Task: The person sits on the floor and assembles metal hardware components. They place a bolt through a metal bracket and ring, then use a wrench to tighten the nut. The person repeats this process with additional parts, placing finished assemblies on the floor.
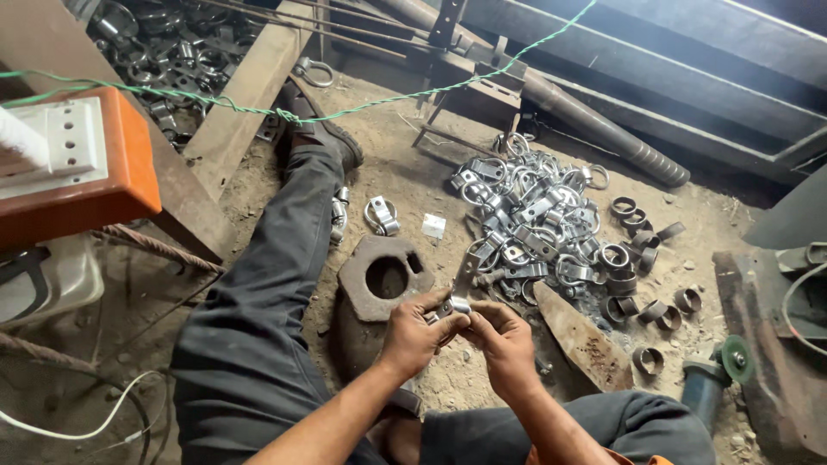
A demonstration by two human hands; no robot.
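Both hands meet over the person's lap: the left hand (415, 331) and right hand (504, 336) pinch one small metal clamp (454, 306) between fingertips. Just beyond sits a rusty block (383, 275); farther off, a clamp pile (534, 224) on the dirt.

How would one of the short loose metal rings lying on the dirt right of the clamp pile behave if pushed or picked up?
The metal rings look like rigid cut pipe sections, so probably stiff and fairly heavy for their size. On edge, one might roll; the dirt floor would likely stop it quickly. Their dull surface suggests a secure grip.
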